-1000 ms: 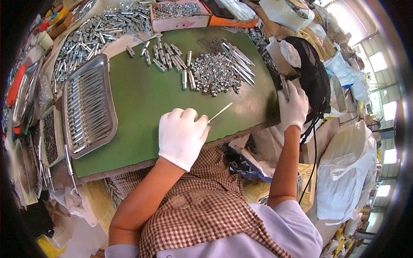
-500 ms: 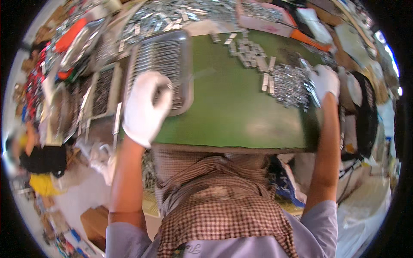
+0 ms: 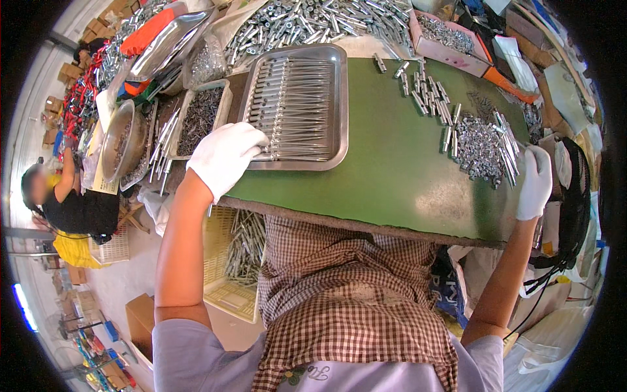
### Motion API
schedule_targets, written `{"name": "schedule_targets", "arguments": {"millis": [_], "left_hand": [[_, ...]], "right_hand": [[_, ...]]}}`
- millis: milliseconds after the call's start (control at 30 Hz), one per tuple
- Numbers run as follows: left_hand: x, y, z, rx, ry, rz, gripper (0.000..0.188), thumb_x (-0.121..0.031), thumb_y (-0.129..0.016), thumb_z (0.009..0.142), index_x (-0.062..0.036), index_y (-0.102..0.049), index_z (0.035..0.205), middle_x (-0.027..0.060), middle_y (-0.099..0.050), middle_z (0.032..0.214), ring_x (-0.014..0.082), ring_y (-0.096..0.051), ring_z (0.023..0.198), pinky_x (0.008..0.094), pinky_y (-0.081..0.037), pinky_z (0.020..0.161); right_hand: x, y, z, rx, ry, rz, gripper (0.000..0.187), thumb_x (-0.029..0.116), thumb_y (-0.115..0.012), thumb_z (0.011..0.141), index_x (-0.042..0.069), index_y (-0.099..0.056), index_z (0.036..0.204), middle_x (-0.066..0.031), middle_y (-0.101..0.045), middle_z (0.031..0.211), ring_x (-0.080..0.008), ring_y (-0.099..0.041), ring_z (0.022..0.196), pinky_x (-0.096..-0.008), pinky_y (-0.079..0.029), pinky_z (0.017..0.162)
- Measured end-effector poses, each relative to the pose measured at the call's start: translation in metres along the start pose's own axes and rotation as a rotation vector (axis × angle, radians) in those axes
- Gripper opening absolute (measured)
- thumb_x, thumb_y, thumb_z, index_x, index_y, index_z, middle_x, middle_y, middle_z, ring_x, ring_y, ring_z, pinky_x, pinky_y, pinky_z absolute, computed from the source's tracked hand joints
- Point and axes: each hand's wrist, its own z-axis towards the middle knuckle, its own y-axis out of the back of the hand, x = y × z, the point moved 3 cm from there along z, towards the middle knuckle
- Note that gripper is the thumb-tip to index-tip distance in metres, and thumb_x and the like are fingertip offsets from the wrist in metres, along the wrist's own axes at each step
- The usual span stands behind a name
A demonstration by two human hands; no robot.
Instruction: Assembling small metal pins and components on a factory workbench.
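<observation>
My left hand [image 3: 228,155], in a white glove, is bent over the near left corner of a metal tray [image 3: 341,111]. Its fingers are drawn together, and what they may hold is hidden. Rows of slim pointed metal rods [image 3: 300,124] lie side by side in that tray. My right hand [image 3: 535,183], gloved as well, is at the right end of the green work surface [image 3: 385,163]. Its fingers curl inward beside a bundle of thin shiny rods [image 3: 507,147], and their tips are partly hidden. A heap of small metal pieces [image 3: 477,150] lies left of the bundle.
Short metal tubes [image 3: 428,91] are scattered behind the heap. Farther back lie a large pile of metal tubes [image 3: 307,23] and a pink box [image 3: 450,62] of small parts. Left of the tray is a bin [image 3: 225,108] of dark pieces. Another person [image 3: 78,202] is at far left.
The view has shifted, so the tray and heap appear farther right. My left hand has come down onto the tray's near left corner. My right hand has moved nearer to me along the rods.
</observation>
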Motion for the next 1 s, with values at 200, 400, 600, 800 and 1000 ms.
{"name": "schedule_targets", "arguments": {"millis": [200, 400, 600, 800, 1000], "left_hand": [[-0.004, -0.001, -0.004, -0.061, 0.071, -0.044, 0.019, -0.016, -0.059, 0.090, -0.0064, -0.068, 0.103, 0.0126, -0.066, 0.100, 0.0324, -0.062, 0.099, 0.0413, -0.048, 0.092], [-0.016, -0.002, -0.002, -0.069, 0.145, -0.078, 0.020, -0.022, -0.062, 0.090, -0.0049, -0.069, 0.099, 0.0138, -0.066, 0.100, 0.0327, -0.062, 0.100, 0.0415, -0.048, 0.092], [-0.006, 0.005, -0.003, -0.118, 0.192, -0.127, 0.022, -0.021, -0.059, 0.093, -0.0042, -0.069, 0.104, 0.0146, -0.066, 0.102, 0.0315, -0.063, 0.100, 0.0393, -0.048, 0.092], [-0.048, 0.032, 0.056, -0.277, 0.012, -0.070, 0.020, -0.018, -0.058, 0.095, -0.0056, -0.070, 0.105, 0.0134, -0.067, 0.103, 0.0307, -0.064, 0.098, 0.0384, -0.050, 0.090], [-0.097, -0.011, 0.190, -0.315, -0.290, 0.324, 0.019, -0.014, -0.055, 0.091, -0.0148, -0.068, 0.105, 0.0096, -0.065, 0.101, 0.0290, -0.064, 0.100, 0.0393, -0.051, 0.087]], "right_hand": [[0.038, -0.017, -0.050, 0.055, -0.267, 0.424, 0.016, 0.008, -0.053, 0.098, 0.000, -0.060, 0.110, -0.0078, -0.064, 0.102, -0.0153, -0.062, 0.089, -0.0289, -0.051, 0.080], [0.060, -0.025, -0.081, 0.152, -0.287, 0.543, 0.015, 0.003, -0.047, 0.098, -0.002, -0.055, 0.109, -0.0129, -0.065, 0.103, -0.0187, -0.065, 0.087, -0.0304, -0.054, 0.079], [0.054, -0.011, -0.095, 0.128, -0.353, 0.598, 0.016, -0.003, -0.045, 0.095, -0.002, -0.057, 0.106, -0.0118, -0.064, 0.103, -0.0160, -0.063, 0.084, -0.0300, -0.053, 0.081], [0.068, -0.011, -0.109, 0.393, 0.182, -0.128, 0.016, -0.001, -0.068, 0.076, 0.003, -0.068, 0.092, -0.0147, -0.065, 0.093, -0.0318, -0.065, 0.090, -0.0394, -0.051, 0.083], [0.079, -0.027, -0.121, 0.335, 0.319, -0.264, 0.017, 0.008, -0.073, 0.076, 0.011, -0.070, 0.092, -0.0100, -0.065, 0.090, -0.0333, -0.062, 0.089, -0.0430, -0.049, 0.080]]}}
